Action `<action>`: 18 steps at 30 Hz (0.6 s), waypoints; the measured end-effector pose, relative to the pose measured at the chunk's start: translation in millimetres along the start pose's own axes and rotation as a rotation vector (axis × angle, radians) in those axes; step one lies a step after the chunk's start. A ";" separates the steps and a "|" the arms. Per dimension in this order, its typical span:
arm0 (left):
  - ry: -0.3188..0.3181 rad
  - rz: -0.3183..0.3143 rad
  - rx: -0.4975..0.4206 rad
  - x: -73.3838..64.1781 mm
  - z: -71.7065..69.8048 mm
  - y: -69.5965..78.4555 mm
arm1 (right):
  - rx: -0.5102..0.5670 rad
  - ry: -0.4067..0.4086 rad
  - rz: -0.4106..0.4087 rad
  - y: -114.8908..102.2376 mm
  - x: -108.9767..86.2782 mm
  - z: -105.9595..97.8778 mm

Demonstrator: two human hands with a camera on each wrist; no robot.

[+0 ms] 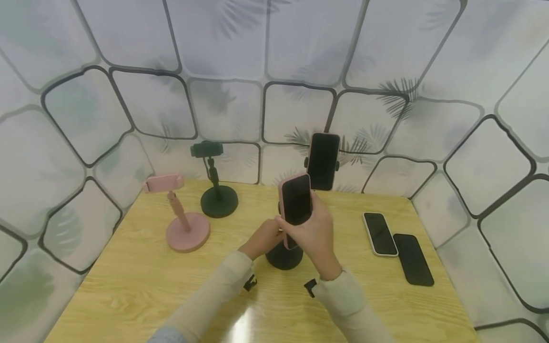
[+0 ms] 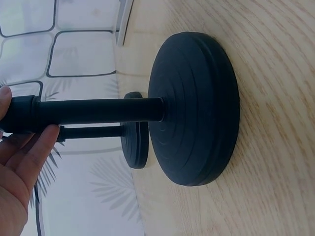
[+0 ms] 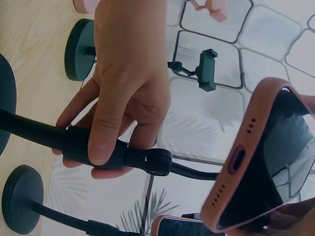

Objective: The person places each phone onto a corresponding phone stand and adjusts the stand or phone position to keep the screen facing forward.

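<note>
Okay so we've got both hands busy at one stand (image 2: pixel 130 110). Our left hand (image 1: pixel 262 237) is curled snugly round its upper post, just under the joint, with the thumb along one side and fingers wrapping the other; the round base sits flat on the table (image 1: pixel 128 295) below. Our right hand (image 1: pixel 316 233) has the pink phone (image 1: pixel 297 195) by its lower half, pretty much closed on it, thumb across the front and fingers round the edge. Most of the phone pokes up past that grip, screen facing us and tilted a bit. It's above the left hand, with the stand's thin arm running behind it. Can't tell if it's seated in the clamp, since the phone hides that bit.

Behind it, a rear phone (image 1: pixel 323 161) is up on another stand. Green stand (image 1: pixel 218 201) and pink stand (image 1: pixel 187 237) are off to our left, white phone (image 1: pixel 380 234) and black phone (image 1: pixel 413 259) lying to our right.
</note>
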State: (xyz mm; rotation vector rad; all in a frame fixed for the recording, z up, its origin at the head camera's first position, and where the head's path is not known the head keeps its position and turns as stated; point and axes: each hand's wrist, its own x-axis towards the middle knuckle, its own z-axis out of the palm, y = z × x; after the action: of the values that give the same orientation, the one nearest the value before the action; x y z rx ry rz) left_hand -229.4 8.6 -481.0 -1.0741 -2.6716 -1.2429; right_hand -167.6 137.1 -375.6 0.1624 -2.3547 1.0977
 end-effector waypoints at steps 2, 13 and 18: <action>0.000 -0.010 0.000 0.1 0.9 0.0 | 0.001 0.001 0.023 0.1 0.0 1.2; 0.008 -0.012 0.020 -3.5 -0.1 -0.5 | -0.052 0.059 0.157 2.3 2.7 18.6; 0.019 0.010 0.010 -3.8 0.2 -1.5 | -0.021 0.108 0.146 4.1 3.8 24.8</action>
State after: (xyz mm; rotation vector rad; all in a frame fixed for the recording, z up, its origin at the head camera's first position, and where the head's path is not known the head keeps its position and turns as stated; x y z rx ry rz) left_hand -227.4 5.9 -483.2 -1.0672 -2.6529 -1.2302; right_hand -182.5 121.9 -389.6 -0.0767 -2.3094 1.1196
